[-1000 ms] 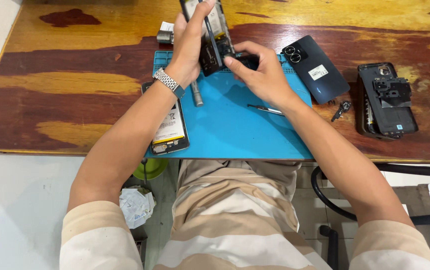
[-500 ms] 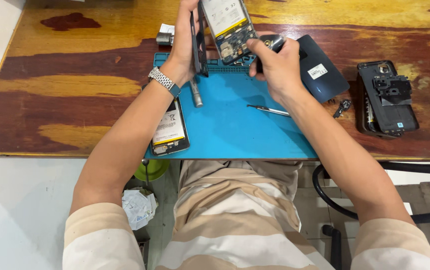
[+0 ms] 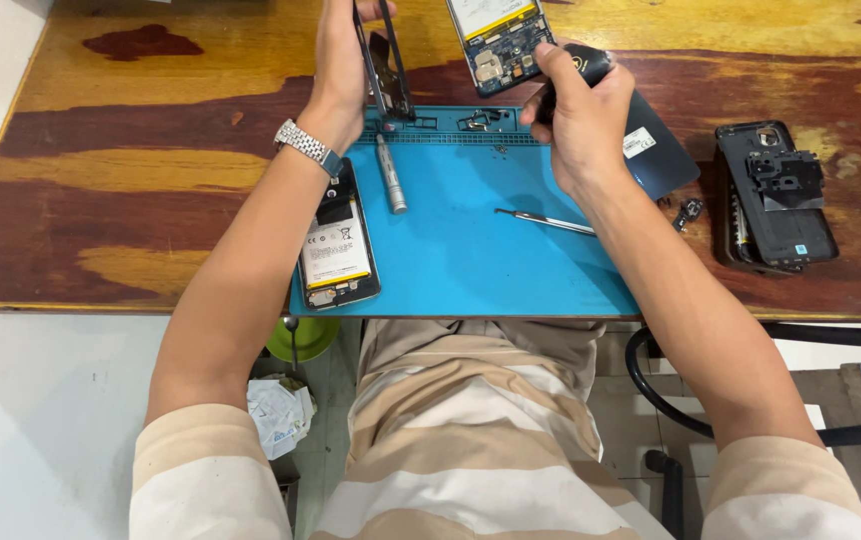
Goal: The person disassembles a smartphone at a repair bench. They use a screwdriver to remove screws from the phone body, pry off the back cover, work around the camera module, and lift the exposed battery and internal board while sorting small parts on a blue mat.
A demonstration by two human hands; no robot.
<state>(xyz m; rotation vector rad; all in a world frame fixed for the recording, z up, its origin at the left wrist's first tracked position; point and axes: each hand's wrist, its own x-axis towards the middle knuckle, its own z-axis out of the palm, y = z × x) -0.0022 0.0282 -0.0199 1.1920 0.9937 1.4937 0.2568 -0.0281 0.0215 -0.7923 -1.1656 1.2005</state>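
My left hand [image 3: 342, 62] is raised over the far edge of the blue work mat [image 3: 470, 250] and grips a thin black phone frame [image 3: 382, 62], seen edge-on. My right hand [image 3: 578, 118] holds an opened phone body [image 3: 498, 35] with bare circuit board and battery by its lower corner; the top is cut off by the picture's edge. Something dark sits in that palm, and I cannot tell what it is. The two phone parts are apart, with a gap between them.
On the mat lie a silver screwdriver [image 3: 390, 178], tweezers [image 3: 546, 221] and another opened phone [image 3: 336, 252] under my left forearm. A dark blue back cover [image 3: 658, 152] and a dismantled black phone [image 3: 776, 196] lie on the wooden table [image 3: 120, 170] to the right.
Both hands have risen toward the far side of the mat. The black frame and the phone body, held together a second ago, have come apart, one in each hand.
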